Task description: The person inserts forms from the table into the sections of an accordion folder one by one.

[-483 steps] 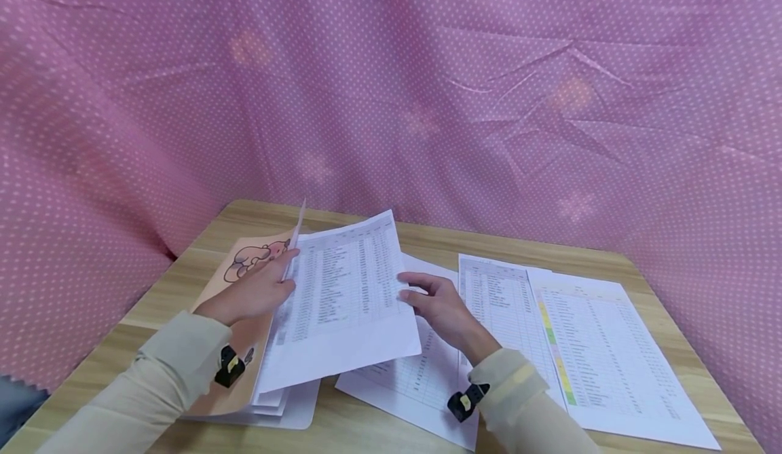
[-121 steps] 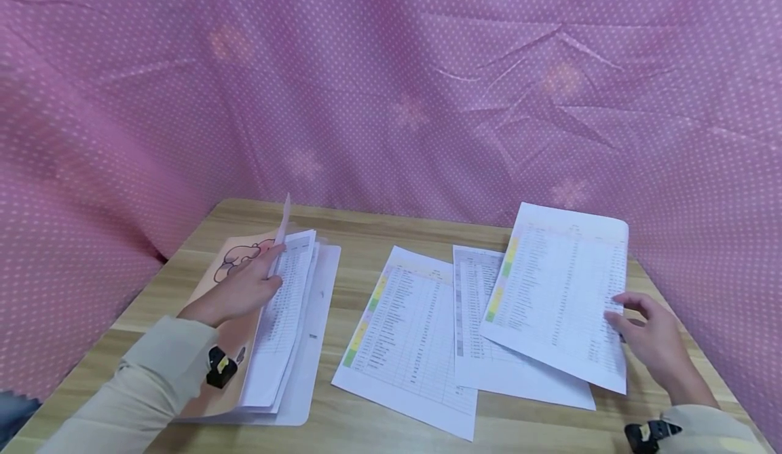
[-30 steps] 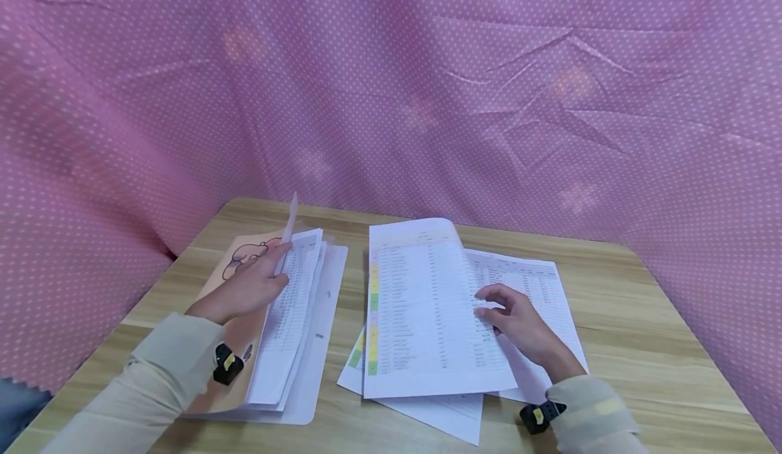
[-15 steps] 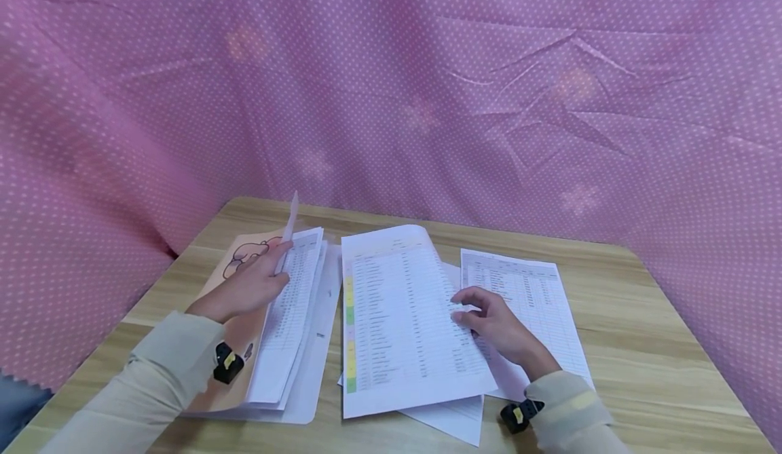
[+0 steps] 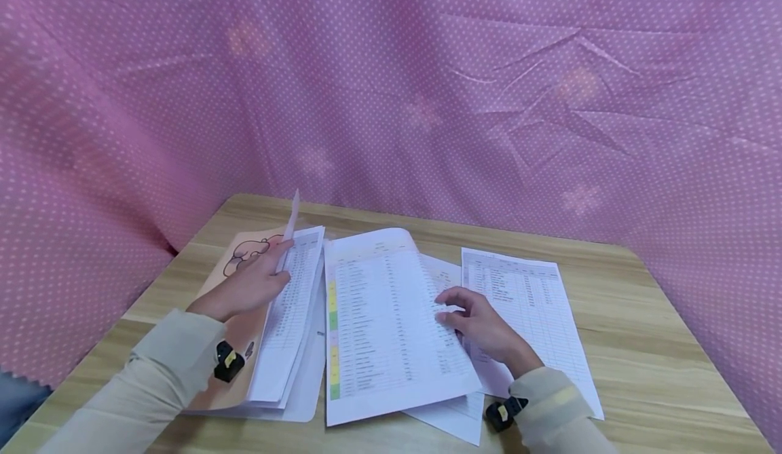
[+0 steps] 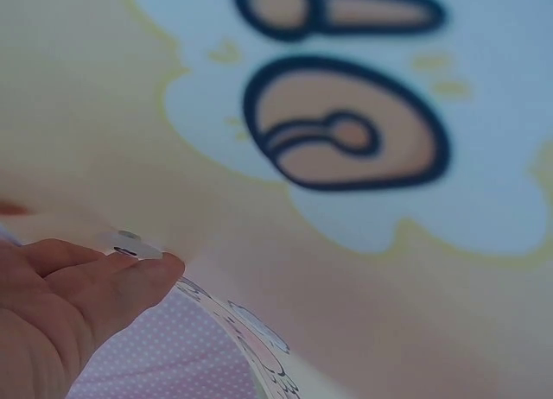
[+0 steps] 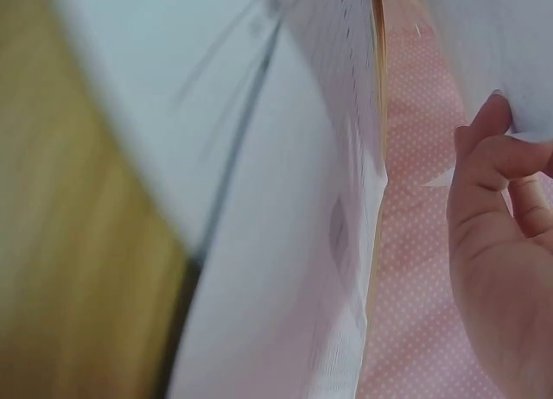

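Note:
My left hand pinches the raised cover of an orange folder with a cartoon print. In the left wrist view, thumb and fingers of that hand meet on the cover's edge. Printed sheets lie inside the folder. With thumb and fingertips my right hand grips the right edge of a printed paper sheet that has a yellow and green strip down its left side. This sheet bows at the top, and its left edge overlaps the folder's right side. In the right wrist view the right hand pinches the sheet's edge.
Another sheet lies partly under the held one on the wooden table. To the right of it is a printed sheet, partly behind the right forearm. A pink dotted curtain hangs around the table's back and sides.
The right hand has carried the colour-striped sheet leftward from the table's right side to the folder's edge. Earlier it held a different sheet by the folder. The left hand stays on the cover.

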A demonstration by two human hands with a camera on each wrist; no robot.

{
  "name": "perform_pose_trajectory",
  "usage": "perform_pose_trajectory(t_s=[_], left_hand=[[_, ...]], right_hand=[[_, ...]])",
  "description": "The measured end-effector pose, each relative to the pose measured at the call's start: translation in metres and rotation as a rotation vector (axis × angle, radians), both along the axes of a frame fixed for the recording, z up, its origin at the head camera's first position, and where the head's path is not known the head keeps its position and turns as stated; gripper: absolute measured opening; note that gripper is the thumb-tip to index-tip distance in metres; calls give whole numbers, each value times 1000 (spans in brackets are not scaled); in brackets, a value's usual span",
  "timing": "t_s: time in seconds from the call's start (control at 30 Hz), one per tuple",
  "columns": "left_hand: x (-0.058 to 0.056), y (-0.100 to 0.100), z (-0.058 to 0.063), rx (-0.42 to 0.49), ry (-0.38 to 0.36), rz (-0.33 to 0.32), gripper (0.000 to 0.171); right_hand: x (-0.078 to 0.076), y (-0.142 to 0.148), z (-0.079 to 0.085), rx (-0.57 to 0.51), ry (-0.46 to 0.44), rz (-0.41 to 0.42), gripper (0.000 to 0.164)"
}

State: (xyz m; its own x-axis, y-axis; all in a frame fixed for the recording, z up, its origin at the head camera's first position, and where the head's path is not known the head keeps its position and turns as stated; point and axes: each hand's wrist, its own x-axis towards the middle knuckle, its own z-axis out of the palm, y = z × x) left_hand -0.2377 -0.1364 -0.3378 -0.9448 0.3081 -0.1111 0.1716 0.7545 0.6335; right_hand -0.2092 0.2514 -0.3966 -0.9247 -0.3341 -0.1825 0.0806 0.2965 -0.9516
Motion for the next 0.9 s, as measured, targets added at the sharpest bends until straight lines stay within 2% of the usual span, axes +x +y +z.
perform_pose_trajectory(t_s=[0.4, 0.7, 0.9], left_hand=[[5, 2, 4, -4, -4, 12, 64], [5, 2, 5, -7, 6, 4, 65], [4, 2, 3, -14, 7, 10, 64]], right_hand=[[-5, -26, -2, -61, -52, -18, 27], [-8, -32, -3, -58, -76, -46, 27], [-9, -38, -2, -108, -102, -56, 29]])
